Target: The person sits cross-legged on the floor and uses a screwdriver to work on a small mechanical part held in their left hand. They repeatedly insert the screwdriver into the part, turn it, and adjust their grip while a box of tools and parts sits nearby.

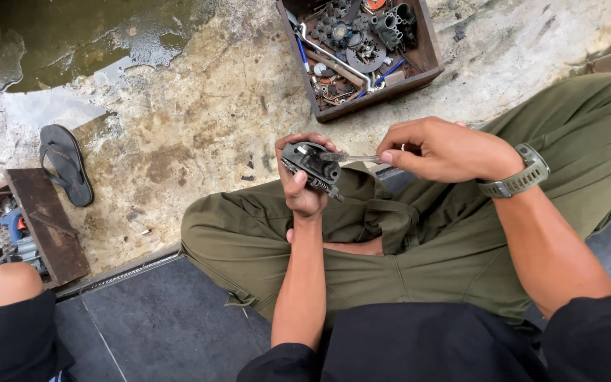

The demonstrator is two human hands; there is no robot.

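My left hand point(300, 189) grips a small dark metal mechanical part point(312, 165) and holds it up over my crossed legs in olive trousers point(419, 240). A thin tool with a clear handle point(351, 157) is pinched in my right hand point(441, 150). Its tip touches the top of the part. On my right wrist sits a grey-green watch point(521, 175).
A brown wooden box point(429, 58) full of gears, tubes and tools stands on the stained concrete ahead. A dark sandal point(66, 163) lies at the left, near a puddle point(72, 35). Another tray of parts point(37, 212) and another person's knee point(7, 284) are at the lower left.
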